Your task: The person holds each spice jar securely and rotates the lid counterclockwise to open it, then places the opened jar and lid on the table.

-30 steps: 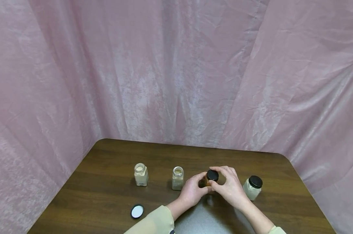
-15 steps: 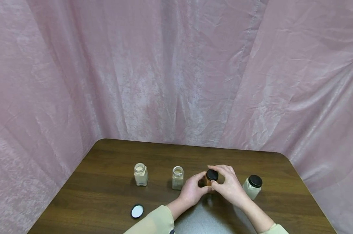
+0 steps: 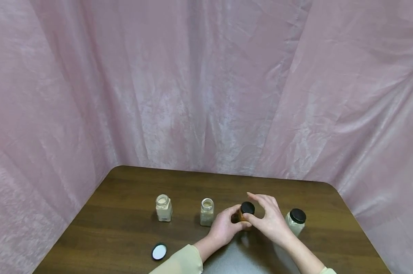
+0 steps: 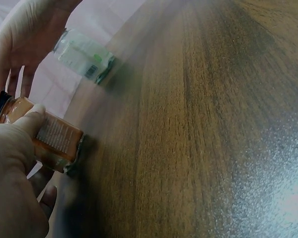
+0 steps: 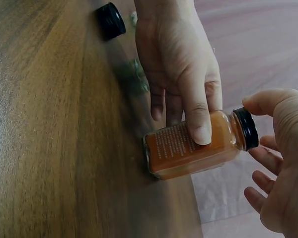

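My left hand [image 3: 224,227] grips a square glass jar of orange-brown spice [image 5: 181,151], its thumb flat over the printed label. The jar has a black screw lid [image 3: 247,207] on it. At that lid, my right hand [image 3: 270,222] has its thumb against the edge, while the other fingers are spread away from it, as the right wrist view [image 5: 288,163] also shows. Left of the left hand stands an uncapped glass jar of pale powder [image 3: 207,217]. To the right of the right hand is a capped jar with whitish contents [image 3: 294,225].
A second uncapped jar of pale powder [image 3: 163,213] stands farther left. Nearer the front, a loose black lid [image 3: 159,252] lies with its white inside up. The brown wooden table [image 3: 124,213] backs onto a pink curtain [image 3: 206,95].
The right hand's index finger has lifted off the lid and its fingers have spread, with the thumb still at the edge. The left hand keeps its grip on the spice jar.
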`<action>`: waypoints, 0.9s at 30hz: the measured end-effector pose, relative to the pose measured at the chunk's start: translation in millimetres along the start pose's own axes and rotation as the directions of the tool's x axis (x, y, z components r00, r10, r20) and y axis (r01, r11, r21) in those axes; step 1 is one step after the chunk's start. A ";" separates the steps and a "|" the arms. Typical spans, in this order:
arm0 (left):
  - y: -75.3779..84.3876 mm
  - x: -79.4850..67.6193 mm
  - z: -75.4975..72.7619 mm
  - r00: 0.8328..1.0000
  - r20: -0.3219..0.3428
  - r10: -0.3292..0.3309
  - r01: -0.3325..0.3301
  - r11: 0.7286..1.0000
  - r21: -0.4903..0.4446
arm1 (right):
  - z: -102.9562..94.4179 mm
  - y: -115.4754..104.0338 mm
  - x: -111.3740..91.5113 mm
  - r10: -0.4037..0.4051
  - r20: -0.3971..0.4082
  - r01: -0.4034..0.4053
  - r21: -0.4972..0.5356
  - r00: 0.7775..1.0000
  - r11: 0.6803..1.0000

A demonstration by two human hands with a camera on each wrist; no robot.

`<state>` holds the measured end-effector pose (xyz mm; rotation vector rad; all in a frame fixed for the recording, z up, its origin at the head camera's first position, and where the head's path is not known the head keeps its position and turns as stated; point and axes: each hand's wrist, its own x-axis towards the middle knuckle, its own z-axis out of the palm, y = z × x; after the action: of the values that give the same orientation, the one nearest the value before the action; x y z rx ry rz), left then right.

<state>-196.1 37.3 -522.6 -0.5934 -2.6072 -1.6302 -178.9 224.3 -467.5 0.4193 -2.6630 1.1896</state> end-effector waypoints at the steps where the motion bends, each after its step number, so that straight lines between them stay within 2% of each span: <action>1: 0.4 -0.2 1.0 1.000 0.004 0.001 -0.001 1.000 -0.004 | -1.3 0.2 -1.6 0.003 -0.010 -0.003 -0.010 1.000 1.000; 9: 2.3 -1.3 5.2 1.000 0.010 0.006 -0.005 1.000 -0.015 | -6.0 4.6 -11.5 0.002 -0.050 -0.006 -0.082 0.999 0.997; 17: 1.4 0.1 1.8 1.000 -0.012 0.005 -0.005 1.000 -0.001 | -3.0 4.6 -7.4 0.000 -0.051 -0.007 -0.133 0.999 0.991; 23: -0.5 -0.8 0.6 1.000 -0.029 0.001 0.000 1.000 0.014 | 3.2 0.8 -3.4 -0.016 -0.085 0.002 -0.160 0.996 0.987; 27: -0.9 -0.5 -0.5 1.000 -0.031 0.000 0.001 1.000 0.031 | 6.3 -1.3 0.1 0.008 -0.086 -0.023 -0.169 0.996 0.985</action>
<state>-196.1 36.3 -523.2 -0.5620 -2.6058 -1.5825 -179.0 218.8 -470.7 0.3130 -2.6708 0.9523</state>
